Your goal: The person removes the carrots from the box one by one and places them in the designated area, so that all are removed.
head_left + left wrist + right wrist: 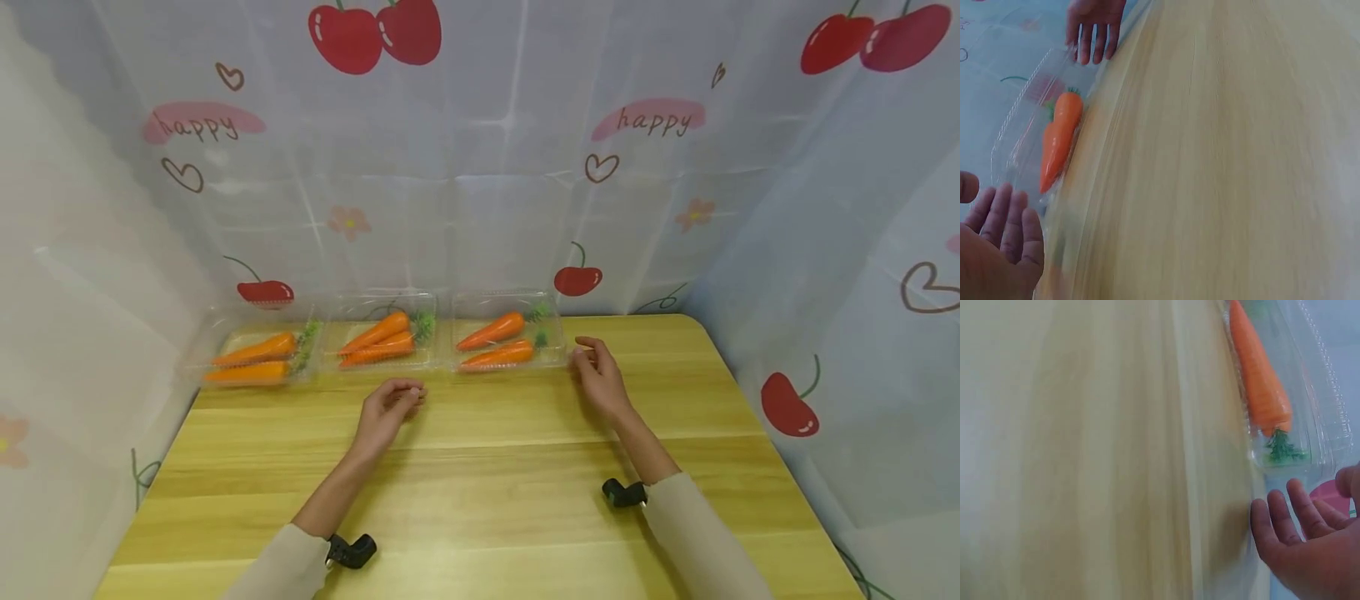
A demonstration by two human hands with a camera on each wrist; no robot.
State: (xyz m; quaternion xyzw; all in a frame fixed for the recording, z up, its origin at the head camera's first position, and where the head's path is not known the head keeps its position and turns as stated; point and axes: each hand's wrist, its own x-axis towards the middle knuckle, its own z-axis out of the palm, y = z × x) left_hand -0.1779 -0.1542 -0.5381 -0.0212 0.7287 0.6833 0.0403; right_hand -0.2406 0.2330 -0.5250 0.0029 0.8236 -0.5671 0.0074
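Note:
Three clear plastic boxes stand in a row along the table's back edge, each with two orange carrots inside. My right hand (602, 385) is just right of the right box (551, 346); its fingers are loosely bent and hold nothing. In the right wrist view a carrot (1262, 378) with a green top lies in that box, just beyond my fingertips. My left hand (386, 417) hovers in front of the middle box (431, 354), relaxed and without anything in it. The left box (311, 367) is farther off to the left.
The wooden table (480, 483) reaches from the boxes toward me. A printed curtain (480, 133) with cherries and hearts hangs directly behind the boxes and along both sides. Each wrist wears a black camera (352, 552).

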